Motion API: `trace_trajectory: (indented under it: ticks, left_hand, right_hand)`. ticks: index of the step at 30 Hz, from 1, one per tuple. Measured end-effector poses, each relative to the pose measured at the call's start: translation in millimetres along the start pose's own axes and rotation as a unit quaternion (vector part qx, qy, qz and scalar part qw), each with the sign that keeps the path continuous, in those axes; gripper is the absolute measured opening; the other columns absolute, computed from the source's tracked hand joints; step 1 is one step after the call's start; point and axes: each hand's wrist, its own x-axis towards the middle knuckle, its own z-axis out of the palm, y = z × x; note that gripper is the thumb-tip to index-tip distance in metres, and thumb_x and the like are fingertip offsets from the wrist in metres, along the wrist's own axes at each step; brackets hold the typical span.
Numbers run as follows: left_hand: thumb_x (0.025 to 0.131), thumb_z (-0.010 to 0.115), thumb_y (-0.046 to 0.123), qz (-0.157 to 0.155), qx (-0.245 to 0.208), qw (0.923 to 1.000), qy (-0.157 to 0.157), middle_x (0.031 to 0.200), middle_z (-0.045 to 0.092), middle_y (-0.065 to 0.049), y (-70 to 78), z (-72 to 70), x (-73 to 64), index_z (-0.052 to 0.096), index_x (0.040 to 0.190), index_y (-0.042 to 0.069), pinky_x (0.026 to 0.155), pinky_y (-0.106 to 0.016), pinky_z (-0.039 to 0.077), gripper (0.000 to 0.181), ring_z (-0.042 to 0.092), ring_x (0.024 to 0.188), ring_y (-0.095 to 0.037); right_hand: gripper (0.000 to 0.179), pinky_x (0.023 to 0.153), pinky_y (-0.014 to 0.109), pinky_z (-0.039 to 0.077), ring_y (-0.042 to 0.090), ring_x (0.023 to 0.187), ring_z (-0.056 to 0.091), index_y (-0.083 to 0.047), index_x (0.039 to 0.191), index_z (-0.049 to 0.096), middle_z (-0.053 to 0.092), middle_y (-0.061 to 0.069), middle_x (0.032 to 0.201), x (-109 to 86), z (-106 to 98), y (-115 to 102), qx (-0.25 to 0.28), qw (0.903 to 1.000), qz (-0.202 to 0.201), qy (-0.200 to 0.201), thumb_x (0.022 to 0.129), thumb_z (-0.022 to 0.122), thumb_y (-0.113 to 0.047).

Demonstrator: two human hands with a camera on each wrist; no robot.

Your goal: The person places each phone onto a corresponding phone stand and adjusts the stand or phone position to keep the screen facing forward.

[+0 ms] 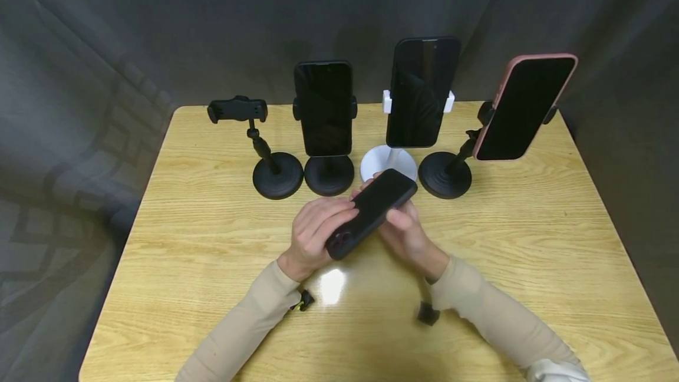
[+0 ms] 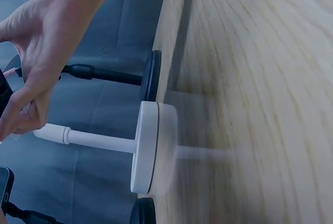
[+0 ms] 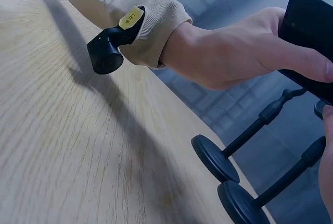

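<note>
Both hands hold a black smartphone [image 1: 378, 205] above the middle of the table, tilted with its camera end low toward the left hand. Its back, with the camera lenses, faces up. My left hand [image 1: 316, 230] grips the lower-left part, fingers laid over the back; in the right wrist view this hand [image 3: 244, 49] wraps the phone [image 3: 307, 23]. My right hand [image 1: 407, 234] holds the far right part, thumb along the near edge and the other fingers mostly hidden beneath.
A black phone stand [image 1: 277, 175] with a bare clamp [image 1: 237, 109] stands at back left. Beside it are a black stand holding a phone [image 1: 325, 108], a white stand [image 1: 389, 161] holding another phone [image 1: 424, 93], and a black stand [image 1: 444, 175] holding a pink-cased phone [image 1: 525, 108]. Dark curtains [image 1: 339, 5] hang behind.
</note>
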Motion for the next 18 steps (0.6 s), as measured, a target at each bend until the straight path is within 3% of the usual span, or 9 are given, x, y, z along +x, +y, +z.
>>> trace_trajectory:
  ticks: [12, 18]
  left_hand:
    - [0.099, 0.066, 0.011, 0.014, -0.005, 0.9999, 0.0, 0.101, 0.077, -0.019, 2.1, 0.8, 2.7, 0.075, 0.103, -0.007, 0.087, -0.04, 0.063, 0.02, 0.076, 0.09, -0.029]
    - [0.101, 0.065, 0.01, 0.019, -0.021, 0.9996, -0.002, 0.099, 0.076, -0.021, 2.9, -2.9, 3.1, 0.074, 0.103, -0.009, 0.084, -0.041, 0.063, 0.022, 0.075, 0.088, -0.03]
  right_hand:
    - [0.063, 0.115, 0.033, 0.043, 0.021, 0.122, 0.057, -0.007, 0.138, 0.041, 0.054, 0.005, 0.13, -1.2, -0.1, -0.9, 0.015, 0.9998, -0.008, -0.012, 0.092, 0.077, -0.031]
    - [0.075, 0.117, 0.038, 0.042, 0.025, 0.129, 0.055, -0.007, 0.149, 0.038, 0.051, 0.009, 0.14, -0.6, -24.7, 9.7, -0.016, 0.9989, -0.016, -0.041, 0.092, 0.077, -0.036]
